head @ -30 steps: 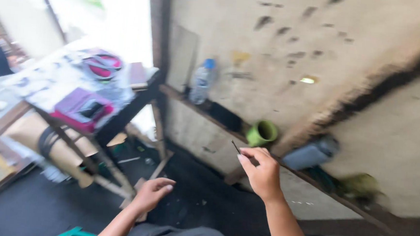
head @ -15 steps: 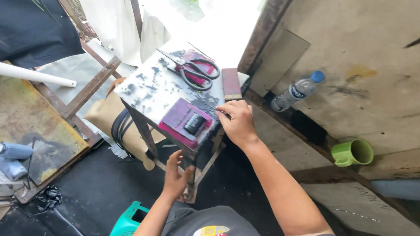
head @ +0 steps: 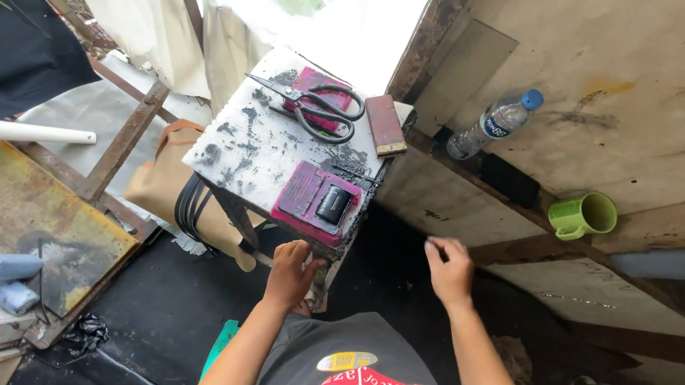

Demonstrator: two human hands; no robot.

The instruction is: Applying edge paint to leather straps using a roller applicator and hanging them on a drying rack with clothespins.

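A rough workshop corner fills the frame: stained board walls on the right, pale sheeting and bright daylight at the top, dark flooring below. In the upper middle stands a small table (head: 242,143) with a white, black-smeared top. On it lie scissors (head: 316,108) across a magenta pad (head: 311,81), a brown block (head: 385,124) at the right edge, and a magenta tray (head: 301,194) with a small black box (head: 333,204) in it, at the near edge.

The left hand (head: 290,272), low in the middle of the frame, rests just under the table's near edge, fingers curled against the frame below the tray; whether it grips the frame I cannot tell. The right hand (head: 450,272), to its right, hangs in the air with fingers loosely spread, holding nothing, well apart from the table.

On a ledge along the right wall stand a clear bottle (head: 493,124) with a blue cap and, further right, a green mug (head: 584,215). A tan bag (head: 165,182) leans under the table at the left. A white pipe (head: 29,131) juts in at the left edge, and a rusty sheet (head: 32,213) lies below it.
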